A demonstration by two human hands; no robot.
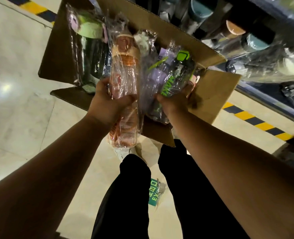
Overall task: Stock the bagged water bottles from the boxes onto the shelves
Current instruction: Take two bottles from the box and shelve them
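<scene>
An open cardboard box (174,30) stands on the floor in front of me, with several bagged water bottles in it. My left hand (108,100) grips an orange bagged bottle (125,73) around its middle, lifted above the box's near edge. My right hand (173,100) holds a dark bagged bottle with a bright green lid (177,73) by its lower end. A purple bagged bottle (153,80) lies between the two. A green-lidded dark bottle (89,40) leans at the box's left side.
Shelves (256,78) at the upper right hold several bagged bottles (253,40). Yellow and black tape (256,119) marks the floor by the shelf base. My dark-trousered legs (125,195) stand below, with a green exit sticker (154,192) on the pale floor.
</scene>
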